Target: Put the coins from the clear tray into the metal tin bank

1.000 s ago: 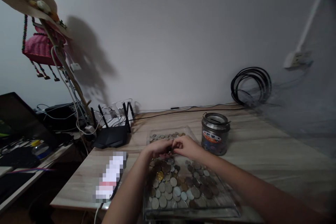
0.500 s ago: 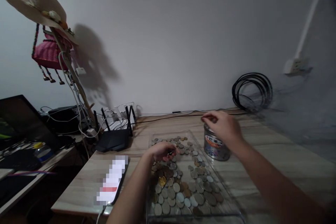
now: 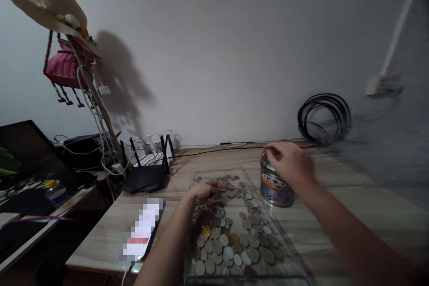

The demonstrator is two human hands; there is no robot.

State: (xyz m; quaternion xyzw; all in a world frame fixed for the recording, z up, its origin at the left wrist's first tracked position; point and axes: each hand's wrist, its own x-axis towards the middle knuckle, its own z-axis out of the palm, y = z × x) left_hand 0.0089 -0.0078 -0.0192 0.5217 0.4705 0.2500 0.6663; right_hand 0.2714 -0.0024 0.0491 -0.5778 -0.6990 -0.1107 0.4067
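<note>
Many coins point(image 3: 217, 246), mostly silver with some brown and gold ones, lie spread in a clear plastic tray point(image 3: 279, 232). My left hand point(image 3: 208, 191) is low over the tray's left side, its index finger reaching towards the coins and its other fingers curled. Whatever those curled fingers hold is hidden. To the right of the tray stands an upright metal can point(image 3: 276, 190) with a printed label. Above its mouth is my right hand point(image 3: 291, 161), slightly blurred, thumb and fingers pinched together. I cannot make out anything between them.
A phone point(image 3: 144, 228) with a blurred-out screen lies left of the tray, a cable at its lower end. Behind it sits a black router point(image 3: 145, 178) with antennas. Coiled black cable point(image 3: 323, 116) leans on the wall at right. A hat point(image 3: 50, 4) hangs upper left.
My left hand has shifted slightly left and up, its index finger now stretched further over the coins. My right hand has moved a little right over the can's mouth. The view has shifted slightly.
</note>
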